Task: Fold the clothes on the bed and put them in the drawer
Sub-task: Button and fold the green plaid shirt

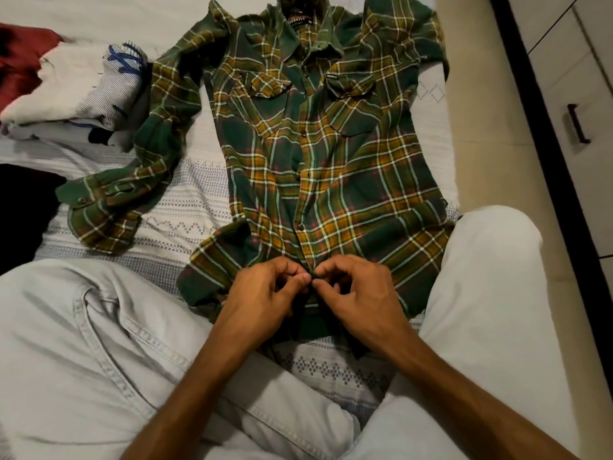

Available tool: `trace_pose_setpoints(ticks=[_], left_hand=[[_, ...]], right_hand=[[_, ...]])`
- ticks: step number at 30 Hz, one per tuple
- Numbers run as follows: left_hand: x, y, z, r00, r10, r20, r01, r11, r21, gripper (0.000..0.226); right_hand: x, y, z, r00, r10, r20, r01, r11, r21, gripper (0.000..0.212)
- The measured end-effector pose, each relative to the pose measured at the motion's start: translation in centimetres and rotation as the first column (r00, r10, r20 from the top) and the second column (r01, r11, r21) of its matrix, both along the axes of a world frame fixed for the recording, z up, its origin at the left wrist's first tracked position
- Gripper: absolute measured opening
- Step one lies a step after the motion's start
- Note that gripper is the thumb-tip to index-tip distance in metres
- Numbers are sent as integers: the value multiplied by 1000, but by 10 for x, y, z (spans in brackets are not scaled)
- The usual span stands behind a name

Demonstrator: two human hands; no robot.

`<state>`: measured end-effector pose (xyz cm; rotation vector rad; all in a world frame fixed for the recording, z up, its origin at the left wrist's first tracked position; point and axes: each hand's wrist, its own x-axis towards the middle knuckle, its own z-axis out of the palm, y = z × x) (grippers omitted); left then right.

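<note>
Two hands meet at the lower front of the plaid shirt (331,167): our left hand (265,293) and our right hand (358,293) both have their fingers curled, pinching the button placket near the hem, fingertips almost touching each other. Our forearms reach in from the bottom of the view, between our legs in pale jeans (99,343), which lie on either side of the hem. The shirt lies face up and spread flat on the bed (185,200), collar farthest from us, one sleeve bent outward to our left. Beyond that sleeve sits a heap of other clothes (86,91), white, striped and red, with a dark garment (23,207) nearer us. To our right, past the mattress edge, stands a cabinet with a drawer handle (578,124).
</note>
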<state>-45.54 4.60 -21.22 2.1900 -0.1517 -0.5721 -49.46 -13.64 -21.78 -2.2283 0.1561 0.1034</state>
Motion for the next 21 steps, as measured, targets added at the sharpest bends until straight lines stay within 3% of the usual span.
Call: trace_pose_setpoints(ticks=[7, 15, 19, 21], left_hand=[[2, 3, -6, 998, -36, -60, 36, 999, -4, 17], [9, 10, -12, 981, -38, -189, 18, 994, -108, 21], [8, 9, -2, 990, -76, -122, 75, 997, -19, 17], [6, 11, 5, 992, -129, -2, 128, 981, 147, 8]], right_hand=[[-3, 4, -3, 1000, -24, -2, 24, 1000, -8, 14], [1, 11, 0, 994, 103, 30, -96, 978, -186, 20], [8, 12, 1, 997, 65, -38, -71, 982, -175, 21], [11, 12, 1, 998, 41, -51, -49, 986, -162, 18]])
